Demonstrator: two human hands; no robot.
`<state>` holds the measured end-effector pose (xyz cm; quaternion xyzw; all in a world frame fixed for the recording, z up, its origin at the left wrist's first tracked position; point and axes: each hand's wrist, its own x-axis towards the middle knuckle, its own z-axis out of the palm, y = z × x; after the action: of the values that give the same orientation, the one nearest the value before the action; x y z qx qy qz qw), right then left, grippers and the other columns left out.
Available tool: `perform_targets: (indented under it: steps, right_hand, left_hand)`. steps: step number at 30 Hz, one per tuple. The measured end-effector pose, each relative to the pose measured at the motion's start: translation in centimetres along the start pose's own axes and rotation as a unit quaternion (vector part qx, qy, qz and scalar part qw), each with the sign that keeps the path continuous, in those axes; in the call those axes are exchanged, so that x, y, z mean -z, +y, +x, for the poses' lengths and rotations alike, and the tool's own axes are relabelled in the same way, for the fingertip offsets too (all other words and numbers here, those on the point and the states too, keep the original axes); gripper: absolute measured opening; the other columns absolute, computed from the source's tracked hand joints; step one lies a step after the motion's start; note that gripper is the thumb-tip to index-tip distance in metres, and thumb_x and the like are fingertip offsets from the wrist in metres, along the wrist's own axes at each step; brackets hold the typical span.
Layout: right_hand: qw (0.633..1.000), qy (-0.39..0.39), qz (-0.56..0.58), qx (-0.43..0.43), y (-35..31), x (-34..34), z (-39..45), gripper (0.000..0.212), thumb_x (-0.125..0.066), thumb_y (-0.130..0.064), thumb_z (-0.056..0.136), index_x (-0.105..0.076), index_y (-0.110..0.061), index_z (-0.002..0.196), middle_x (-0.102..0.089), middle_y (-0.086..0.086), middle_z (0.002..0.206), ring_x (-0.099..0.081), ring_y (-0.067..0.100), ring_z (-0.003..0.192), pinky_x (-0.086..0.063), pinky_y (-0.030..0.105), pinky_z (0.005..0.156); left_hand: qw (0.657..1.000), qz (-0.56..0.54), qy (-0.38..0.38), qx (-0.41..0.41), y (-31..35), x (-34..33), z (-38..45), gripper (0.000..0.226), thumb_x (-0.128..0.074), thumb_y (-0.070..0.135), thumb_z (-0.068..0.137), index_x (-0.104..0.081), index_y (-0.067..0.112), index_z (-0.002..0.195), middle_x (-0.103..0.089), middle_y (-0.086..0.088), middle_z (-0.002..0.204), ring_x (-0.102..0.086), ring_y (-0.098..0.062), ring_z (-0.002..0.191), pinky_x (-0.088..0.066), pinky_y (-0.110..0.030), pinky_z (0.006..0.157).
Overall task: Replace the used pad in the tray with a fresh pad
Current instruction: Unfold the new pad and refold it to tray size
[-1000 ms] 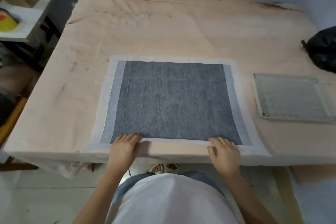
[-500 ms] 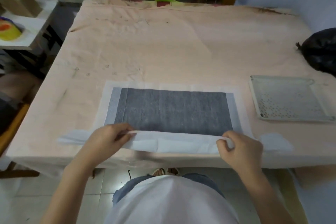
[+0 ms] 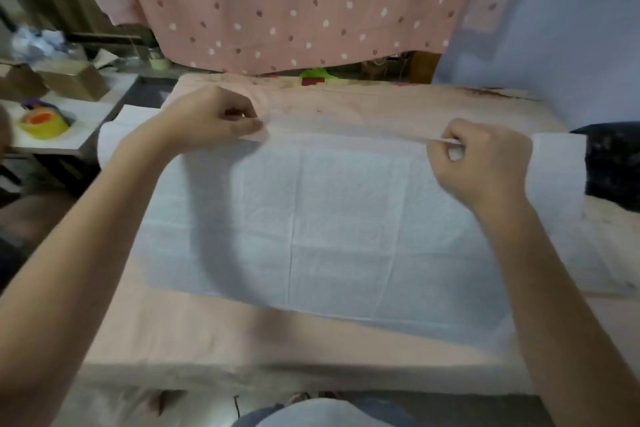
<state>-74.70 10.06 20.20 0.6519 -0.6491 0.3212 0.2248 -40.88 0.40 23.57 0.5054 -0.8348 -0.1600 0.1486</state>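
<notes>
A large pad lies across the pink-covered table, its white creased backing facing up and its grey face hidden. My left hand pinches the pad's far edge at the left. My right hand pinches the same edge at the right. Both hands hold that edge raised a little over the far half of the table. The pad's ends stick out past each hand. The tray is hidden from view, covered by the pad or my right arm.
A black bag sits at the table's right edge. A side table at the left carries a yellow tape roll and cardboard boxes. A pink dotted curtain hangs behind the table.
My hands lifted the pad's near edge and carried it forward over the pad to the far side, flipping it white side up. The camera tilted upward.
</notes>
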Motion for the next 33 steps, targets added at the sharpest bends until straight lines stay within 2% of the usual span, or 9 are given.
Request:
perform_targets:
  steps: [3, 5, 9, 12, 15, 22, 28, 31, 33]
  right_hand:
    - [0.996, -0.084, -0.009, 0.0, 2.1, -5.0, 3.7, 0.033, -0.04, -0.04, 0.077, -0.052, -0.014, 0.062, -0.054, 0.007, 0.057, -0.046, 0.03, 0.057, -0.029, 0.028, 0.056]
    - [0.988, -0.156, -0.015, -0.004, 3.4, -8.7, 5.4, 0.033, -0.039, -0.041, 0.08, -0.048, -0.016, 0.06, -0.053, 0.004, 0.058, -0.047, 0.028, 0.06, -0.029, 0.029, 0.056]
    - [0.962, -0.266, -0.056, 0.01, 5.2, -15.7, 6.5, 0.03, -0.043, -0.035, 0.088, -0.057, -0.014, 0.072, -0.061, 0.007, 0.07, -0.05, 0.028, 0.065, -0.033, 0.029, 0.058]
    - [0.939, -0.337, -0.064, 0.036, 5.9, -20.1, 5.9, 0.026, -0.042, -0.029, 0.092, -0.06, -0.01, 0.088, -0.067, 0.012, 0.089, -0.057, 0.031, 0.078, -0.04, 0.033, 0.067]
    - [0.916, -0.386, -0.072, 0.085, 6.2, -24.1, 5.3, 0.026, -0.04, -0.022, 0.095, -0.06, -0.006, 0.099, -0.068, 0.015, 0.1, -0.06, 0.033, 0.093, -0.04, 0.037, 0.079]
    - [0.883, -0.434, -0.115, 0.136, 6.3, -32.7, 4.6, 0.028, -0.034, -0.019, 0.099, -0.056, -0.006, 0.11, -0.064, 0.014, 0.11, -0.056, 0.031, 0.105, -0.038, 0.037, 0.088]
    - [0.876, -0.444, -0.164, 0.092, 7.2, -37.1, 3.3, 0.027, -0.038, -0.02, 0.096, -0.054, -0.008, 0.115, -0.059, 0.012, 0.116, -0.052, 0.03, 0.111, -0.035, 0.039, 0.092]
    - [0.901, -0.403, -0.154, 0.036, 6.8, -37.0, 1.9, 0.038, -0.042, -0.02, 0.093, -0.045, -0.006, 0.129, -0.049, 0.016, 0.13, -0.041, 0.031, 0.122, -0.03, 0.042, 0.101]
    - [0.911, -0.398, -0.107, 0.005, 5.9, -35.9, -0.1, 0.052, -0.041, -0.022, 0.095, -0.031, -0.006, 0.143, -0.03, 0.017, 0.15, -0.024, 0.028, 0.14, -0.016, 0.043, 0.114]
  left_hand:
    - [0.996, 0.09, -0.024, 0.009, -0.5, -0.4, 5.5, 0.032, -0.058, 0.032, 0.088, -0.051, 0.025, 0.059, -0.049, 0.003, 0.062, -0.047, -0.025, 0.067, -0.03, -0.029, 0.055]
    - [0.986, 0.156, -0.039, 0.043, -1.2, -1.6, 8.7, 0.03, -0.054, 0.034, 0.09, -0.055, 0.017, 0.065, -0.052, -0.002, 0.068, -0.047, -0.025, 0.072, -0.028, -0.029, 0.055]
    - [0.971, 0.192, -0.092, 0.106, -3.6, -5.8, 13.8, 0.027, -0.045, 0.027, 0.093, -0.063, 0.008, 0.102, -0.062, -0.01, 0.106, -0.055, -0.028, 0.093, -0.035, -0.028, 0.071]
    - [0.961, 0.212, -0.119, 0.134, -5.6, -10.1, 16.1, 0.029, -0.041, 0.02, 0.093, -0.061, 0.01, 0.112, -0.062, -0.009, 0.115, -0.057, -0.029, 0.104, -0.038, -0.032, 0.077]
    - [0.947, 0.232, -0.143, 0.171, -8.2, -14.7, 17.5, 0.029, -0.039, 0.014, 0.092, -0.058, 0.012, 0.114, -0.063, -0.011, 0.115, -0.057, -0.028, 0.107, -0.033, -0.036, 0.096]
    - [0.939, 0.271, -0.098, 0.19, -13.8, -23.0, 19.8, 0.032, -0.037, 0.014, 0.094, -0.058, 0.012, 0.118, -0.058, -0.01, 0.122, -0.051, -0.027, 0.115, -0.031, -0.033, 0.097]
    - [0.95, 0.248, -0.055, 0.183, -16.2, -26.1, 20.6, 0.032, -0.036, 0.015, 0.097, -0.054, 0.011, 0.123, -0.053, -0.013, 0.124, -0.046, -0.03, 0.118, -0.03, -0.035, 0.098]
    - [0.961, 0.186, -0.035, 0.2, -15.6, -27.0, 19.6, 0.046, -0.031, 0.021, 0.101, -0.03, 0.015, 0.146, -0.027, -0.012, 0.153, -0.022, -0.027, 0.142, -0.016, -0.037, 0.113]
    - [0.969, 0.138, -0.025, 0.203, -13.7, -28.2, 17.2, 0.053, -0.029, 0.029, 0.101, -0.015, 0.018, 0.151, -0.009, -0.008, 0.159, -0.006, -0.025, 0.147, -0.004, -0.041, 0.117]
